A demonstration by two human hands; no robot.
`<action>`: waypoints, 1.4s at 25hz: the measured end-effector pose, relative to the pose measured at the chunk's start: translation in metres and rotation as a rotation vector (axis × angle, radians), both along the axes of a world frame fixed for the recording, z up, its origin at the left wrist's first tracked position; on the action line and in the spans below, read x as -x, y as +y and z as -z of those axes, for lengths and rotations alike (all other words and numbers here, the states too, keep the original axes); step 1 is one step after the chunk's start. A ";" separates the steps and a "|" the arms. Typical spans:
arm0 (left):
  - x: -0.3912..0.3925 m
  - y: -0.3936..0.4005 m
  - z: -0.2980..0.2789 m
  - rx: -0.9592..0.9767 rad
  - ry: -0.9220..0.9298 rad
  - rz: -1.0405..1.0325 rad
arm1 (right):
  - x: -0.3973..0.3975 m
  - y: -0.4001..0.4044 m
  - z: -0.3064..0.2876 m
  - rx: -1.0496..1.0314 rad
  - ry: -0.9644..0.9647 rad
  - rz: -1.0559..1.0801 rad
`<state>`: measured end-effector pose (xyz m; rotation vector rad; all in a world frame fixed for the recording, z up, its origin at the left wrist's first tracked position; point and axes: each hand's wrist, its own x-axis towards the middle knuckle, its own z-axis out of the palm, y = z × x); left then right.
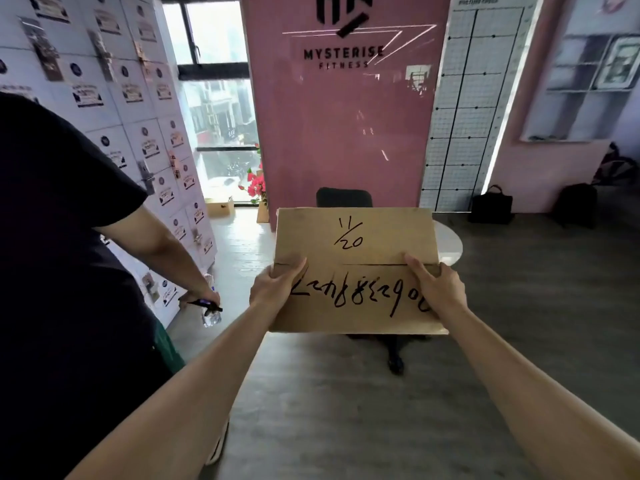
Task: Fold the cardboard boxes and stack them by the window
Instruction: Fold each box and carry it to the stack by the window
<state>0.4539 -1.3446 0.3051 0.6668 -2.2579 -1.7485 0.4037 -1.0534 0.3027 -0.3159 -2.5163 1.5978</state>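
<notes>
A flattened brown cardboard box (pixel 356 244) with black marker writing is held up in front of me at arm's length. My left hand (pixel 275 285) grips its left edge, thumb on the front face. My right hand (pixel 438 284) grips its right edge the same way. The window (pixel 214 109) is far ahead on the left, and an open cardboard box (pixel 219 206) sits on the floor below it.
A person in a dark shirt (pixel 59 271) stands close on my left, holding a marker and a water bottle (pixel 209 311). White lockers (pixel 138 116) line the left wall. A black chair (pixel 344 197), a white round table (pixel 450 242) and a pink wall stand ahead. Black bags (pixel 490 209) rest on the right.
</notes>
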 end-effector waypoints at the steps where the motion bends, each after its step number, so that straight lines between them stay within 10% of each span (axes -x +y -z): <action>1: 0.025 -0.014 0.002 0.001 0.002 -0.003 | 0.026 -0.014 0.005 0.004 -0.001 -0.007; 18: 0.460 -0.157 0.007 0.015 -0.011 -0.101 | 0.508 -0.169 0.010 -0.012 0.034 -0.170; 35: 0.777 -0.484 0.030 -0.060 -0.035 -0.443 | 0.888 -0.537 0.033 0.037 -0.029 -0.532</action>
